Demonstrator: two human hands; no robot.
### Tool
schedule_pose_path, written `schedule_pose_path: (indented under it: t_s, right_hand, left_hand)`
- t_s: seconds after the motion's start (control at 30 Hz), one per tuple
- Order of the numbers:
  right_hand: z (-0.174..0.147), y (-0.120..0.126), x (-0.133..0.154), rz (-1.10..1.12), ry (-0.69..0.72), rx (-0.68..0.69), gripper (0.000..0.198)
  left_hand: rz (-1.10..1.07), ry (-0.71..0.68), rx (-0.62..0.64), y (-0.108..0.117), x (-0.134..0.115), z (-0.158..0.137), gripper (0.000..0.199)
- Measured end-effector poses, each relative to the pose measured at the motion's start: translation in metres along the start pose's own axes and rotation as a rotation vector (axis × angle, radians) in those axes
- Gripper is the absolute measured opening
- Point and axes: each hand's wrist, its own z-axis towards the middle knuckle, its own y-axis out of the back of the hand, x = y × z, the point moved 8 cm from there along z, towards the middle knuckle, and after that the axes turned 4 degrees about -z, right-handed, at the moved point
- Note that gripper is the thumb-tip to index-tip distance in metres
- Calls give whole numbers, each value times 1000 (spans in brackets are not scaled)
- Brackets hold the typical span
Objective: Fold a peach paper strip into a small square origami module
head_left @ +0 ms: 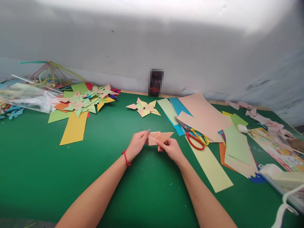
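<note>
Left hand (138, 143) and right hand (171, 148): both are pinching the folded pink paper (163, 137), frame centre | scissors (188, 128): right of centre | paper star (149, 108): above centre

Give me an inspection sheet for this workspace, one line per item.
Surface: green tabletop, a few pale specks near the hands.
Work pieces: folded peach paper in hand; pointed paper assembly beyond it.
Clutter: pile of folded shapes and plastic bag at left; scissors among loose sheets at right.
Hands: left hand and right hand both grip the folded peach paper.
Cables: white curved strand at lower right; cable or handle, cannot tell.
Surroundings: grey wall behind; pixelated dark object against it.
</note>
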Motion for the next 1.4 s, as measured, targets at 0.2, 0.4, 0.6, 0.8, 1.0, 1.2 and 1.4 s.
schedule_pose_path:
  t_s: [0.2, 0.4, 0.6, 0.8, 1.0, 1.2, 1.4]
  right_hand:
    - [1, 2, -1, 38, 25, -54, 27]
    - [1, -2, 0, 51, 61, -37, 25]
    - [1, 0, -4, 24, 56, -60, 27]
    - [1, 2, 1, 13, 78, -82, 27]
    - [1, 4, 2, 4, 84, -100, 29]
    - [0, 3, 2, -34, 72, -56, 31]
    - [-3, -2, 4, -24, 54, -30, 30]
  left_hand:
    - [-51, 43, 94, -11, 5, -4, 29]
    - [-111, 43, 94, -11, 4, -3, 26]
    - [-55, 89, 175, -18, 10, -5, 31]
    - [-54, 80, 196, -20, 9, -6, 30]
    - [-132, 120, 268, -25, 11, -8, 30]
    - [-83, 135, 220, -24, 12, -7, 34]
    - [149, -65, -59, 3, -5, -3, 33]
